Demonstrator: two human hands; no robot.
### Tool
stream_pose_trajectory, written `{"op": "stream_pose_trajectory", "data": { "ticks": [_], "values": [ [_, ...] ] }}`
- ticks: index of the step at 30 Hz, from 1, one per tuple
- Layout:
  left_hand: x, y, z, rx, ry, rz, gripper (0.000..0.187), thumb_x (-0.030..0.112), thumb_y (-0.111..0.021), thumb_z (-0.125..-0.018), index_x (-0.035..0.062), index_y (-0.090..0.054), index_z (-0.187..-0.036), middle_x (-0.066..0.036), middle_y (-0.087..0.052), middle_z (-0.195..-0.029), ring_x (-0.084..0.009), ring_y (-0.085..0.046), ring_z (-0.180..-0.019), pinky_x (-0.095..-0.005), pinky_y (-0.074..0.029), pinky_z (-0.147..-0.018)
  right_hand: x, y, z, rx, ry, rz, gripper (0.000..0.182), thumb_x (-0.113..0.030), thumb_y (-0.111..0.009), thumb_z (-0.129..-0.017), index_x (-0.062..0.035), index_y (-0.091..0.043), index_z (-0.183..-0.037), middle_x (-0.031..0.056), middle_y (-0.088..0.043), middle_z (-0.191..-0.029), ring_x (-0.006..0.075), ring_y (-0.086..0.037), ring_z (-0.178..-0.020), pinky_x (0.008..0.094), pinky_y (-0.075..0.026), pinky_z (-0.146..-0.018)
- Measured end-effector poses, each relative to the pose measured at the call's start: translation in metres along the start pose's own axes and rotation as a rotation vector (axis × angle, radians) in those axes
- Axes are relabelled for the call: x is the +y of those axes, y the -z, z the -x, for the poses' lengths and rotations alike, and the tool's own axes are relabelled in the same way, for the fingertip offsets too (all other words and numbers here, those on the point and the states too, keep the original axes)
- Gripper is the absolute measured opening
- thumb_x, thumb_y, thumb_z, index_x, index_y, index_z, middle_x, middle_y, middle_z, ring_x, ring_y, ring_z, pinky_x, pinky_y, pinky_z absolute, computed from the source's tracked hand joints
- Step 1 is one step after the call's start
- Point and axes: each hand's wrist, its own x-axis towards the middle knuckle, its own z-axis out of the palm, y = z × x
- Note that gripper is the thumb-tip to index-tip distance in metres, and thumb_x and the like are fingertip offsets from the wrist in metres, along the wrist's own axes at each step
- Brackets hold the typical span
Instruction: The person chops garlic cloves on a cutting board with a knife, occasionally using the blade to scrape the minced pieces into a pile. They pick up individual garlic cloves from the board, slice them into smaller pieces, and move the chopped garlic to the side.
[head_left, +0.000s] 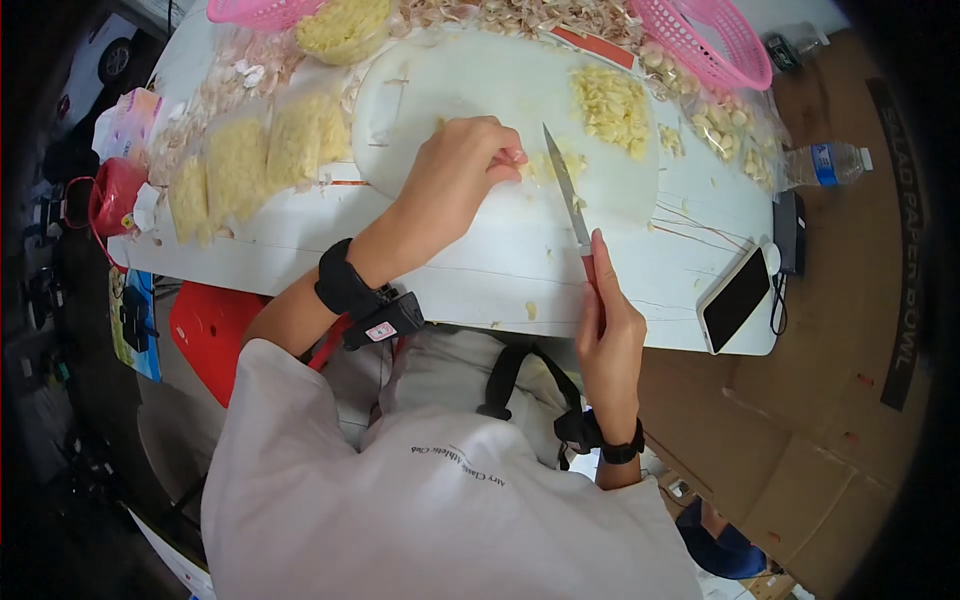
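A kitchen knife [563, 180] with a red handle is in my right hand [610, 335], its blade pointing up and away across the white cutting board [440, 85]. My left hand [465, 160] is over the board left of the blade, fingers curled and pinched together. What they hold, if anything, is hidden. Small cut garlic pieces [560, 167] lie between the fingertips and the blade. Farther right on the board is a pile of chopped garlic [612, 108].
Bags of chopped garlic [238, 165] line the left side, near a filled bowl [345, 30]. Garlic skins [560, 18] cover the back. At right are peeled cloves [725, 125], a pink basket [715, 45], a water bottle [825, 165] and a phone [735, 300].
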Motion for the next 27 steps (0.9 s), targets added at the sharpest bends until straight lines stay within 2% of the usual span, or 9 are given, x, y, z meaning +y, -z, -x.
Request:
{"op": "stream_pose_trajectory", "data": {
  "ticks": [2, 4, 6, 10, 12, 14, 20, 24, 27],
  "values": [
    [0.003, 0.000, 0.001, 0.005, 0.017, 0.015, 0.013, 0.005, -0.074, -0.077, -0.0038, -0.070, -0.087, -0.017, -0.069, -0.087, -0.0348, -0.066, -0.082, -0.0394, -0.051, -0.073, -0.001, 0.002, 0.002, -0.006, 0.069, -0.054, 0.055, 0.005, -0.055, -0.092, -0.0117, -0.049, -0.145, 0.0233, -0.069, -0.101, 0.0357, -0.069, -0.082, 0.0350, -0.053, -0.075],
    [0.004, 0.000, 0.001, 0.011, 0.036, 0.031, 0.013, 0.005, -0.074, -0.077, -0.0034, -0.070, -0.087, -0.017, -0.068, -0.087, -0.0349, -0.066, -0.082, -0.0394, -0.051, -0.073, -0.003, 0.005, 0.002, -0.046, 0.048, -0.036, 0.056, 0.006, -0.056, -0.091, -0.0119, -0.049, -0.145, 0.0232, -0.069, -0.102, 0.0357, -0.069, -0.083, 0.0355, -0.053, -0.075],
    [0.003, 0.001, 0.001, -0.042, 0.051, -0.043, 0.012, 0.008, -0.070, -0.084, -0.0011, -0.067, -0.092, -0.015, -0.066, -0.090, -0.0333, -0.065, -0.086, -0.0408, -0.051, -0.074, -0.002, 0.006, 0.001, -0.087, 0.031, -0.021, 0.057, 0.006, -0.056, -0.091, -0.0120, -0.048, -0.145, 0.0231, -0.069, -0.102, 0.0358, -0.069, -0.083, 0.0361, -0.053, -0.075],
    [0.006, 0.002, 0.001, 0.004, 0.011, -0.093, 0.013, 0.008, -0.071, -0.083, -0.0005, -0.066, -0.091, -0.014, -0.066, -0.091, -0.0339, -0.065, -0.085, -0.0414, -0.051, -0.074, 0.001, 0.010, 0.003, -0.094, 0.068, -0.036, 0.058, 0.005, -0.056, -0.090, -0.0126, -0.048, -0.145, 0.0225, -0.069, -0.102, 0.0364, -0.068, -0.083, 0.0367, -0.053, -0.074],
    [0.008, 0.002, 0.001, 0.014, 0.054, -0.139, 0.015, 0.007, -0.074, -0.078, -0.0008, -0.066, -0.089, -0.014, -0.066, -0.091, -0.0346, -0.063, -0.086, -0.0400, -0.049, -0.076, 0.001, 0.014, 0.004, -0.092, 0.069, -0.037, 0.057, 0.005, -0.056, -0.091, -0.0128, -0.049, -0.145, 0.0223, -0.069, -0.101, 0.0367, -0.068, -0.083, 0.0363, -0.053, -0.074],
    [0.009, 0.002, 0.001, 0.010, 0.066, -0.140, 0.015, 0.008, -0.074, -0.079, -0.0003, -0.066, -0.089, -0.014, -0.066, -0.091, -0.0348, -0.063, -0.087, -0.0401, -0.049, -0.076, 0.003, 0.017, 0.005, -0.172, 0.000, -0.015, 0.055, 0.005, -0.056, -0.091, -0.0133, -0.051, -0.143, 0.0226, -0.069, -0.100, 0.0375, -0.069, -0.085, 0.0352, -0.053, -0.075],
    [0.009, 0.003, 0.001, 0.007, 0.047, -0.157, 0.014, 0.008, -0.073, -0.080, 0.0007, -0.066, -0.089, -0.013, -0.066, -0.091, -0.0343, -0.063, -0.087, -0.0402, -0.049, -0.076, 0.025, 0.029, -0.020, -0.132, 0.055, -0.091, 0.052, 0.002, -0.055, -0.093, -0.0122, -0.051, -0.143, 0.0234, -0.069, -0.106, 0.0370, -0.070, -0.092, 0.0334, -0.053, -0.079],
    [0.008, 0.001, 0.002, 0.022, 0.045, -0.107, 0.014, 0.008, -0.074, -0.079, 0.0012, -0.065, -0.088, -0.013, -0.065, -0.090, -0.0338, -0.063, -0.086, -0.0397, -0.049, -0.076, 0.033, 0.037, -0.036, -0.073, 0.049, -0.019, 0.052, 0.003, -0.053, -0.094, -0.0108, -0.050, -0.143, 0.0252, -0.068, -0.110, 0.0370, -0.069, -0.098, 0.0339, -0.052, -0.085],
    [0.006, -0.001, 0.002, 0.038, 0.016, -0.118, 0.014, 0.008, -0.074, -0.079, 0.0014, -0.065, -0.088, -0.013, -0.065, -0.090, -0.0338, -0.063, -0.086, -0.0393, -0.049, -0.076, 0.038, 0.044, -0.034, -0.107, 0.066, -0.047, 0.053, 0.003, -0.053, -0.094, -0.0116, -0.048, -0.145, 0.0247, -0.067, -0.114, 0.0336, -0.069, -0.104, 0.0326, -0.051, -0.088]
  ]
}}
